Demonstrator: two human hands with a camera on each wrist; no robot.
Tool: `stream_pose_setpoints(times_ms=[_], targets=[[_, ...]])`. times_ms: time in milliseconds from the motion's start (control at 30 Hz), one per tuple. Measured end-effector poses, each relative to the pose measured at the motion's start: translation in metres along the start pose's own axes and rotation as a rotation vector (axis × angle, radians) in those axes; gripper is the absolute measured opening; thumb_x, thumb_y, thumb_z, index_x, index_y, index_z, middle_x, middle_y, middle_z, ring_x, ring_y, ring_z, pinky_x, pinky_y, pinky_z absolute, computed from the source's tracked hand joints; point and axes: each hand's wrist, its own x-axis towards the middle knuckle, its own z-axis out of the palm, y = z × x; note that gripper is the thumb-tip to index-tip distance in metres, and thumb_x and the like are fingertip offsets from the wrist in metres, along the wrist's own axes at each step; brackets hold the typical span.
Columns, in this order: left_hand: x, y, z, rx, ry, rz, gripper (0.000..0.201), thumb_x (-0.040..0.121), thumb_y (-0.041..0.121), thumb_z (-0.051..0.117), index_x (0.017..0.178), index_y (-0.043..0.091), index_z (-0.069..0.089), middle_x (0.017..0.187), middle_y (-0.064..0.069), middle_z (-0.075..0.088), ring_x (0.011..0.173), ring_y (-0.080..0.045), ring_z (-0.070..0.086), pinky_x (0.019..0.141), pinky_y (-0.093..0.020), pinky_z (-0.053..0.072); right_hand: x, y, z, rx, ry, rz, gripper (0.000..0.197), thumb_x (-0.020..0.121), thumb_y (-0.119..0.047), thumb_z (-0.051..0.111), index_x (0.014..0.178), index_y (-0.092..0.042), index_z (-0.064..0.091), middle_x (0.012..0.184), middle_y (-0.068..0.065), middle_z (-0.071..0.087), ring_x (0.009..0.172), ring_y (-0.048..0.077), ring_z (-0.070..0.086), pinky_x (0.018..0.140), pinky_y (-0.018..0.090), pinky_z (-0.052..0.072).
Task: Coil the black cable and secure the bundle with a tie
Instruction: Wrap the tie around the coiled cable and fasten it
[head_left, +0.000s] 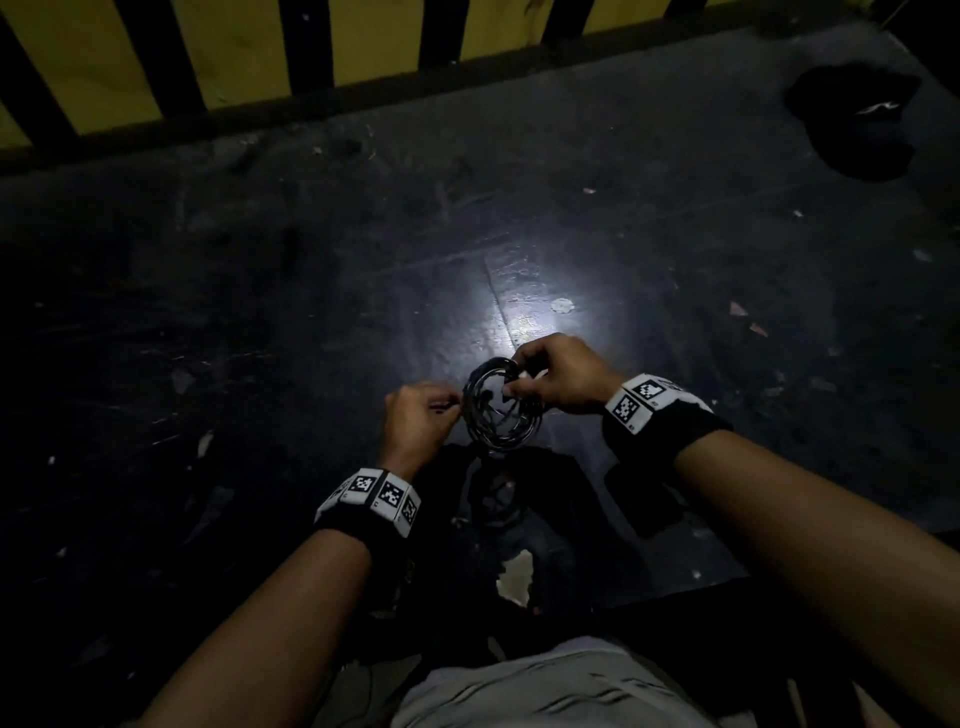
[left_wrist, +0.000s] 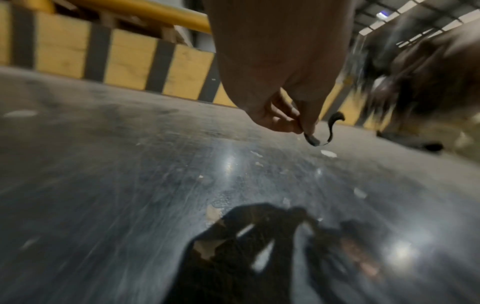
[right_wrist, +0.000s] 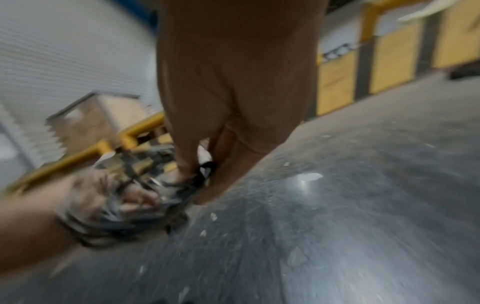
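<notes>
Hands (head_left: 498, 400) — glossy black cable (head_left: 501, 415) rings

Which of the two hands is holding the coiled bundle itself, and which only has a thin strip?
The right hand grips the coiled black cable at its upper rim. The left hand, beside the coil's left edge, pinches only a thin dark strip, probably the tie.

Bare floor (head_left: 519, 208) around; black cap (head_left: 852, 124) far right.
</notes>
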Motion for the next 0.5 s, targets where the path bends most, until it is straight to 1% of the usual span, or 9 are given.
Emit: stream_pose_setpoints(times_ms=[67, 100, 167, 200, 267, 333, 400, 467, 500], targets=[[-0.006, 0.002, -0.005, -0.106, 0.011, -0.059, 0.018, 0.073, -0.001, 0.080, 0.090, 0.003, 0.079, 0.089, -0.010, 0.078, 0.074, -0.009, 0.071, 0.073, -0.013, 0.057, 0.003, -0.004, 0.005, -0.117, -0.023, 0.007, 0.022, 0.077, -0.029, 0.084, 0.092, -0.016, 0.076, 0.081, 0.008, 0.075, 0.073, 0.019, 0.071, 0.066, 0.028, 0.059], [-0.009, 0.002, -0.007, -0.148, 0.008, -0.081, 0.017, 0.074, -0.001, 0.079, 0.090, 0.003, 0.079, 0.089, -0.010, 0.077, 0.072, -0.003, 0.070, 0.072, -0.009, 0.055, 0.003, -0.005, 0.008, -0.158, -0.032, 0.008, 0.023, 0.077, -0.030, 0.083, 0.094, -0.016, 0.076, 0.082, 0.008, 0.074, 0.074, 0.019, 0.069, 0.066, 0.027, 0.055], [-0.015, 0.003, -0.012, -0.209, 0.000, -0.107, 0.015, 0.075, -0.002, 0.079, 0.089, 0.002, 0.078, 0.087, -0.010, 0.077, 0.067, 0.008, 0.067, 0.070, -0.007, 0.052, 0.004, -0.008, 0.015, -0.206, -0.032, 0.002, 0.025, 0.078, -0.030, 0.082, 0.097, -0.014, 0.077, 0.078, 0.004, 0.070, 0.074, 0.016, 0.063, 0.067, 0.024, 0.045], [-0.017, 0.003, -0.014, -0.247, 0.000, -0.120, 0.015, 0.075, -0.002, 0.078, 0.089, 0.001, 0.077, 0.086, -0.012, 0.077, 0.066, 0.010, 0.067, 0.070, -0.008, 0.052, 0.004, -0.010, 0.018, -0.222, -0.027, -0.002, 0.025, 0.079, -0.030, 0.081, 0.097, -0.014, 0.077, 0.077, 0.002, 0.068, 0.074, 0.014, 0.062, 0.068, 0.023, 0.043], [-0.021, 0.002, -0.017, -0.330, 0.003, -0.157, 0.019, 0.074, -0.005, 0.078, 0.092, -0.003, 0.071, 0.085, -0.011, 0.074, 0.069, 0.006, 0.067, 0.069, -0.009, 0.052, 0.005, -0.011, 0.023, -0.245, -0.018, 0.001, 0.025, 0.079, -0.029, 0.081, 0.097, -0.013, 0.078, 0.076, 0.000, 0.066, 0.074, 0.014, 0.061, 0.069, 0.022, 0.042], [-0.025, 0.001, -0.020, -0.417, -0.015, -0.226, 0.026, 0.077, -0.007, 0.075, 0.101, -0.005, 0.064, 0.084, -0.008, 0.070, 0.073, -0.004, 0.067, 0.066, -0.012, 0.054, 0.005, -0.011, 0.027, -0.257, -0.022, 0.010, 0.025, 0.078, -0.029, 0.082, 0.097, -0.014, 0.078, 0.075, -0.001, 0.065, 0.074, 0.014, 0.061, 0.069, 0.022, 0.043], [-0.027, 0.001, -0.022, -0.471, -0.055, -0.272, 0.028, 0.080, -0.009, 0.072, 0.107, -0.006, 0.064, 0.086, -0.009, 0.068, 0.077, -0.012, 0.066, 0.065, -0.013, 0.055, 0.006, -0.009, 0.030, -0.266, -0.026, 0.017, 0.025, 0.078, -0.030, 0.082, 0.096, -0.014, 0.078, 0.076, -0.001, 0.065, 0.075, 0.014, 0.062, 0.069, 0.023, 0.045], [-0.028, 0.000, -0.023, -0.495, -0.066, -0.293, 0.026, 0.082, -0.010, 0.069, 0.107, -0.010, 0.065, 0.088, -0.008, 0.068, 0.079, -0.014, 0.066, 0.065, -0.013, 0.056, 0.006, -0.008, 0.032, -0.268, -0.024, 0.019, 0.025, 0.077, -0.031, 0.083, 0.096, -0.015, 0.078, 0.076, -0.001, 0.065, 0.076, 0.015, 0.063, 0.068, 0.023, 0.045], [-0.028, 0.000, -0.023, -0.502, -0.055, -0.311, 0.024, 0.082, -0.009, 0.069, 0.106, -0.010, 0.066, 0.086, -0.006, 0.068, 0.076, -0.011, 0.067, 0.062, -0.013, 0.055, 0.006, -0.008, 0.033, -0.269, -0.024, 0.018, 0.025, 0.077, -0.031, 0.083, 0.096, -0.014, 0.078, 0.076, -0.001, 0.065, 0.077, 0.015, 0.063, 0.068, 0.023, 0.045]])
